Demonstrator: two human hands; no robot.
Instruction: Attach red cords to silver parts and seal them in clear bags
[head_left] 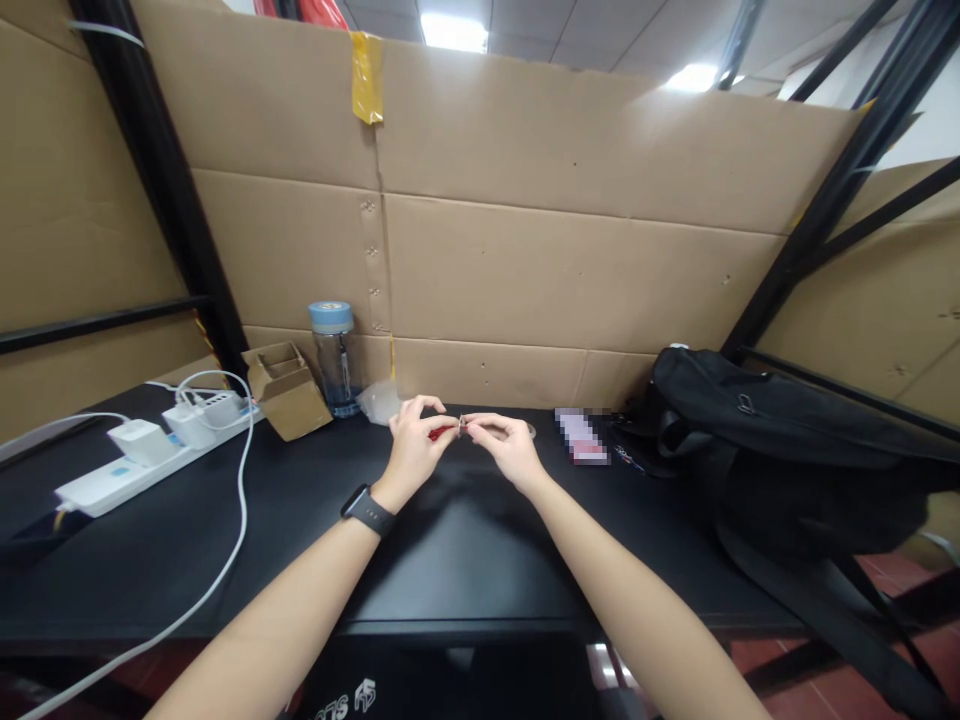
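Observation:
Over the black table (450,530), my left hand (416,437) and my right hand (506,447) meet fingertip to fingertip. Pinched in the left fingers is a small thin red item (441,433), whose kind I cannot make out. The right thumb and forefinger are closed at its other end, on a small pale and reddish part mostly hidden by the fingertips. Partly behind my right hand lies a clear round-edged thing (532,430). A dark smartwatch (367,508) is on my left wrist.
Left: a white power strip (112,485) with chargers and a trailing white cable (241,490), an open cardboard box (289,395), a blue-lidded bottle (334,360) and a crumpled translucent bag (381,402). Right: a pixelated phone-shaped item (581,437) and a black backpack (810,450). Cardboard panels (525,260) wall the back.

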